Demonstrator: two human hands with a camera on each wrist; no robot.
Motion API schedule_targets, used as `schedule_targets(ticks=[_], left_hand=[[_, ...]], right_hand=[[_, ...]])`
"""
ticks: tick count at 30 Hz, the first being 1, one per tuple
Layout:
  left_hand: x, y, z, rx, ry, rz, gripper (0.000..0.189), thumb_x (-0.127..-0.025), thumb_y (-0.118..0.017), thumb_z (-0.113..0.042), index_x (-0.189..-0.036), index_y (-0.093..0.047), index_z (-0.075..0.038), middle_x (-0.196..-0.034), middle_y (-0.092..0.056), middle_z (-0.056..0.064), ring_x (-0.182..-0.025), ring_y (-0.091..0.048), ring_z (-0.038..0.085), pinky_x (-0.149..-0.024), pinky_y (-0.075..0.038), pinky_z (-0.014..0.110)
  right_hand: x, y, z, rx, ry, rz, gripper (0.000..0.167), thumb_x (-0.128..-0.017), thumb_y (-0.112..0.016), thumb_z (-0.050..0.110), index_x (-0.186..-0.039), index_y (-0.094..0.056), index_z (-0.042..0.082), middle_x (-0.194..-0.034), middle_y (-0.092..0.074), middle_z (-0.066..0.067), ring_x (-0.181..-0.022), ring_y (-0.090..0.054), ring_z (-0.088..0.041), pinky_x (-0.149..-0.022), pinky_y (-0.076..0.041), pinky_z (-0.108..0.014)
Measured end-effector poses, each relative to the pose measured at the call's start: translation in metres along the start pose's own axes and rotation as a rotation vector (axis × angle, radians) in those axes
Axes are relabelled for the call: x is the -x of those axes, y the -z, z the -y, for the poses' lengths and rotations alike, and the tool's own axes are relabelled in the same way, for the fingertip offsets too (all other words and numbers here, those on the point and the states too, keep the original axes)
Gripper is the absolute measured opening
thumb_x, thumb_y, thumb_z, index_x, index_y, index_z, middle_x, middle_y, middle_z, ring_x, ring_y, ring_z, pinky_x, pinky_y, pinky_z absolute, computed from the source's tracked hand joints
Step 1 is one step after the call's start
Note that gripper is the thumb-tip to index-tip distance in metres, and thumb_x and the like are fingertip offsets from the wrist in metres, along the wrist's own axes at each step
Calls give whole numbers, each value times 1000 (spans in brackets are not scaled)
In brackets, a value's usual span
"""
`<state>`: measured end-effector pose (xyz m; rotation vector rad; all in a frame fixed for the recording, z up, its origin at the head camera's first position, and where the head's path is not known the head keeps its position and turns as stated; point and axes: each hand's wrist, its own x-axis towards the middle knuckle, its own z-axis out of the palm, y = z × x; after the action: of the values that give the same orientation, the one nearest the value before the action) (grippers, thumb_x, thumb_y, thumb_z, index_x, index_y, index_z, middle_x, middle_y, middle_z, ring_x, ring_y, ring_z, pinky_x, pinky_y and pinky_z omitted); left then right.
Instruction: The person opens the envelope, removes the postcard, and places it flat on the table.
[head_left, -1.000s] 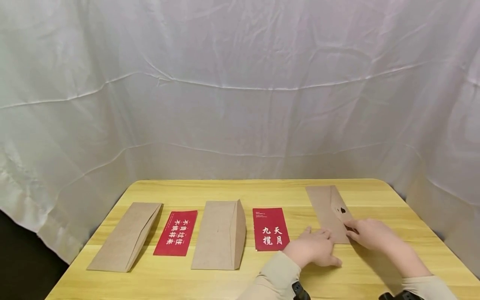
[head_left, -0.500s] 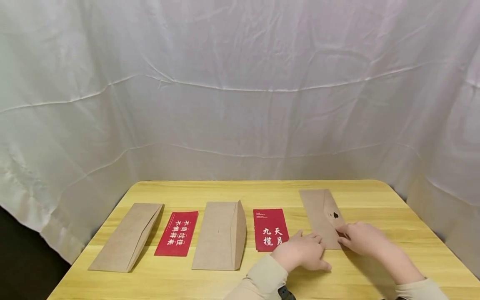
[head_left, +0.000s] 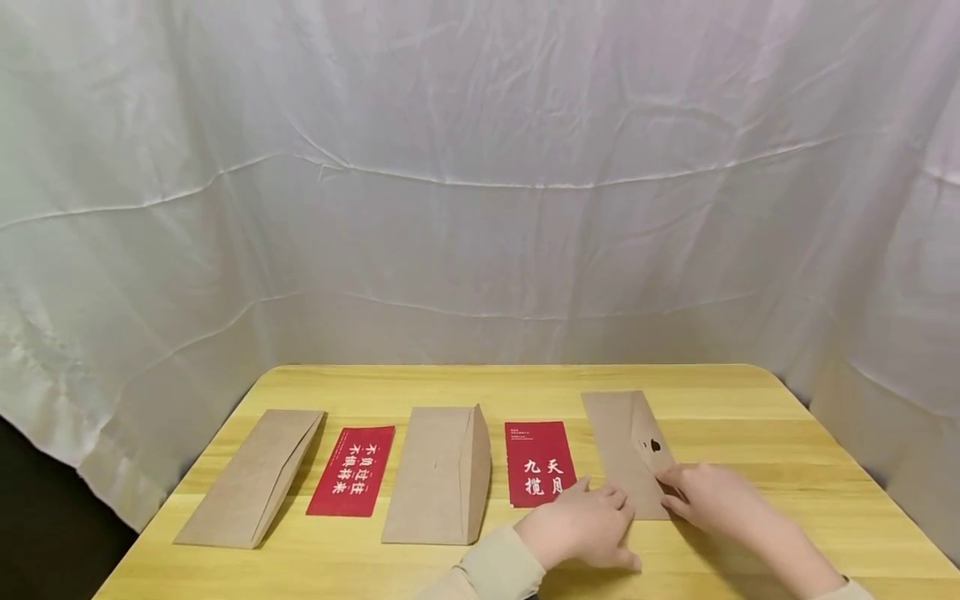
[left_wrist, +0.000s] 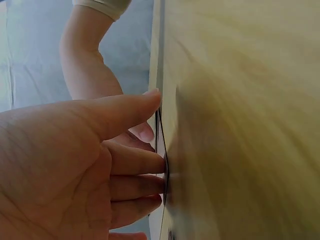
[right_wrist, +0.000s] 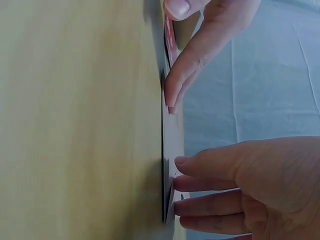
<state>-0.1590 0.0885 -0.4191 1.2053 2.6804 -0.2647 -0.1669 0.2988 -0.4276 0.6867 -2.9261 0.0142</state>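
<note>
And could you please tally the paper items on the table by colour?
Brown envelopes: 3
Red printed pieces: 2
Total: 5

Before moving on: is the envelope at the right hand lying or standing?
Lying: the envelope shows broad in head view, thin along the table in right wrist view.

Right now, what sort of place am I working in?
Probably a curtained-off indoor workspace, perhaps for filming: pale fabric drapes behind and along both sides of a wood-grain table, and brown envelopes lie on it.
</note>
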Motion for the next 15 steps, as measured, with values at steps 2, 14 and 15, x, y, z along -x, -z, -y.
schedule_targets(ticks=[2, 14, 15], left_hand=[[5, -2, 1, -19, -11, -5, 68, -89, -46, -70, -145, -44, -32, -153, -37, -17, -143, -32, -1, -118, -31, 34], [22, -11, 1, -71, -60, -11, 71, -89, -45, -71, -148, -39, -33, -155, -33, -17, -144, -28, -1, -118, -30, 33], [23, -12, 2, -75, -64, -9, 71, -89, -45, -71, -148, -38, -33, -155, -33, -17, -144, -28, -1, -118, -30, 33]], right_hand=[[4, -1, 3, 0, 19, -13, 28, -82, -75, 27, -104, -74, 10, -100, -75, -5, -86, -72, -26, -73, -58, -42], [12, -2, 16, 19, 48, -30, 30, -81, -76, 29, -104, -75, 10, -101, -74, -4, -86, -72, -24, -74, -58, -40], [13, -2, 17, 24, 60, -38, 30, -80, -77, 29, -103, -75, 9, -100, -74, -3, -85, -72, -24, -74, -58, -40]])
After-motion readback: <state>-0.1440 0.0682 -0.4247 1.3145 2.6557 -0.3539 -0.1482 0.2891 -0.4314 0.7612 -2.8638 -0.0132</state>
